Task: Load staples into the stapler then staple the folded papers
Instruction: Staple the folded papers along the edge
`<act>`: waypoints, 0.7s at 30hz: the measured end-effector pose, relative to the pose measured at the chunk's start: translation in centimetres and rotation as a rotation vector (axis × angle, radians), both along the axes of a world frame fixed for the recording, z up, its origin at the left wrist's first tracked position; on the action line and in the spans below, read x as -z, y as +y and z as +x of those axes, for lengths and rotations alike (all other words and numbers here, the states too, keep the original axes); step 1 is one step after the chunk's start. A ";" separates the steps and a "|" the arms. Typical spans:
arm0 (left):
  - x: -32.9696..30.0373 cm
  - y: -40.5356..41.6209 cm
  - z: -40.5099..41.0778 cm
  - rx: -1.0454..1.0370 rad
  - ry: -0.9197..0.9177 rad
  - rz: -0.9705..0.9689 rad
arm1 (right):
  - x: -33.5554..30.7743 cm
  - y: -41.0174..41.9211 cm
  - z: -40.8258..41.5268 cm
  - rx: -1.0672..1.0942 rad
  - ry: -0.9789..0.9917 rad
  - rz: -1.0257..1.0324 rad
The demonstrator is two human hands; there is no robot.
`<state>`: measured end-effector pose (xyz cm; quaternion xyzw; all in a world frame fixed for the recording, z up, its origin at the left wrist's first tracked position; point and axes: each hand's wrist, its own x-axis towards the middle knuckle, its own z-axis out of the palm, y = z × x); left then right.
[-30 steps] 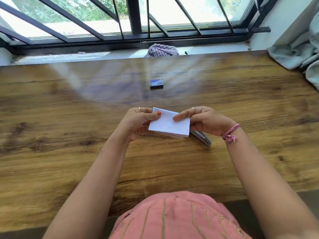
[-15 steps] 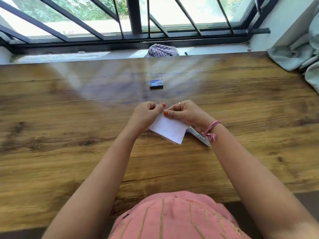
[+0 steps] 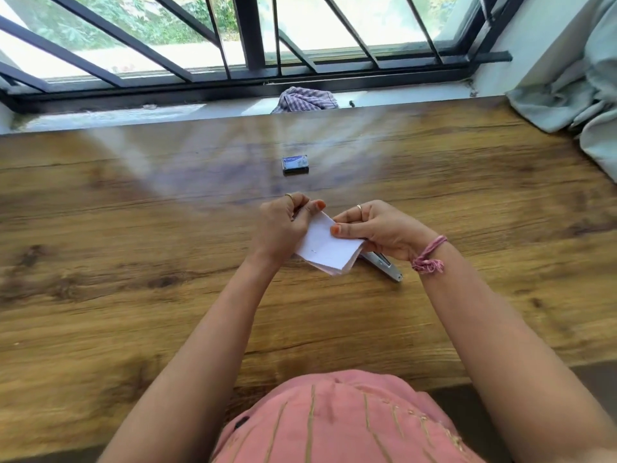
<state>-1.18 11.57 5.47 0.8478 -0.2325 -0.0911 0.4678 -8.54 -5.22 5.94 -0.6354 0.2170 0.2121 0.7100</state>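
Both hands held the folded papers [image 3: 325, 247] above the wooden table [image 3: 133, 262]. The left hand [image 3: 282, 225] pinched the stack's far left corner between thumb and curled fingers. The right hand [image 3: 377, 228] gripped the stack's right edge, its thumb pressed on the top sheet and its fingers curled beneath. A small staple mark showed on the top sheet near the left hand's wrist. The stapler [image 3: 384, 265] lay flat on the table just right of the papers, partly hidden under the right hand and its pink thread wristband [image 3: 429, 255]. A small staple box [image 3: 295, 164] sat on the table well beyond the papers, toward the window. A striped cloth [image 3: 305, 100] lay on the sill farther back, beyond the box.
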 end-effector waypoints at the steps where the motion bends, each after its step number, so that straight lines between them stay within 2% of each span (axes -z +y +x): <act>1: 0.0 0.0 0.1 0.010 0.015 -0.011 | -0.1 0.1 -0.2 0.014 0.001 0.013; 6: 0.3 0.7 1.0 0.054 0.044 0.025 | -0.5 -0.3 -1.6 -0.042 0.094 0.158; 13: 0.4 0.6 1.8 0.067 0.096 0.064 | -0.7 1.0 -1.9 0.072 0.111 0.138; 18: 0.3 0.5 1.7 -0.154 0.250 -0.083 | 0.1 2.4 -2.2 0.305 0.040 0.186; 21: 1.0 0.6 -0.3 -0.109 0.411 -0.283 | 0.8 3.1 -2.1 0.474 -0.005 0.224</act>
